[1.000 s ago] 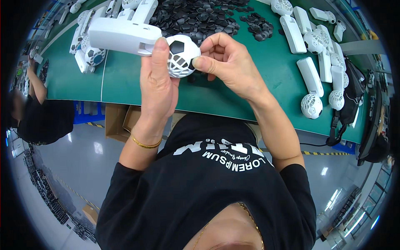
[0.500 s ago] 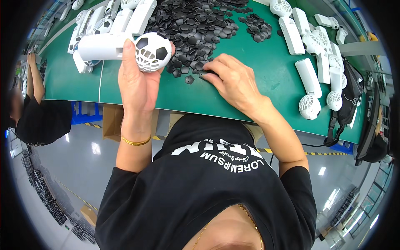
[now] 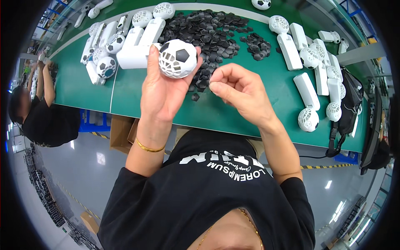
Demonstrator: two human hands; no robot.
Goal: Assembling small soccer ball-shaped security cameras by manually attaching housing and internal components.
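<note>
My left hand (image 3: 160, 98) is closed around a white device with a football-shaped head (image 3: 188, 65). Black pentagons fill some of the head's openings, while others show as open lattice. The device's white tubular body (image 3: 132, 57) points left, past my thumb. Close by on the right, my right hand (image 3: 241, 89) pinches thumb and forefinger together. A dark edge at the fingertips looks like a black pentagon piece, mostly hidden. Beneath and beyond both hands spreads a heap of black pentagon pieces (image 3: 204, 35), with one loose pentagon piece (image 3: 195, 97) at its near edge.
A smaller pile of pentagon pieces (image 3: 257, 46) lies right of the heap on the green table (image 3: 258, 121). More white ball-headed devices stand at the left (image 3: 106, 66) and right (image 3: 307, 91). A black bag (image 3: 352, 96) lies at the right edge. Another person (image 3: 46, 118) works at far left.
My right hand has lifted off the heap's near edge, its fingers pinched, and come closer to the ball. The left hand and device appear further right and lower as the whole view shifts.
</note>
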